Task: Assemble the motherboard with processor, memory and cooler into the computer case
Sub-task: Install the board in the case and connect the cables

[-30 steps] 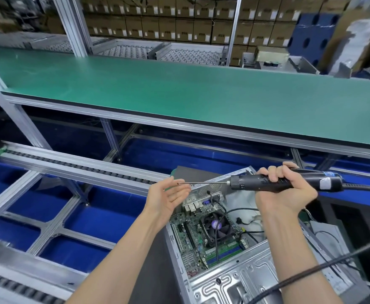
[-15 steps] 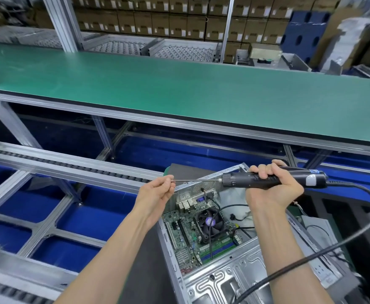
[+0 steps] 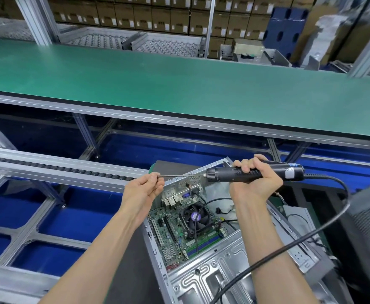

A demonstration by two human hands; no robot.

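Right hand (image 3: 254, 185) grips electric screwdriver (image 3: 254, 173) level; left hand (image 3: 143, 190) pinches bit tip at 9 o'clock (above open case (image 3: 212, 279)).

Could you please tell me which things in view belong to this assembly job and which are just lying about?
In use:
case
motherboard
cooler
screwdriver, gripped by right hand
bit tip, pinched by left hand

Lying about:
green bench
cartons
roller rail
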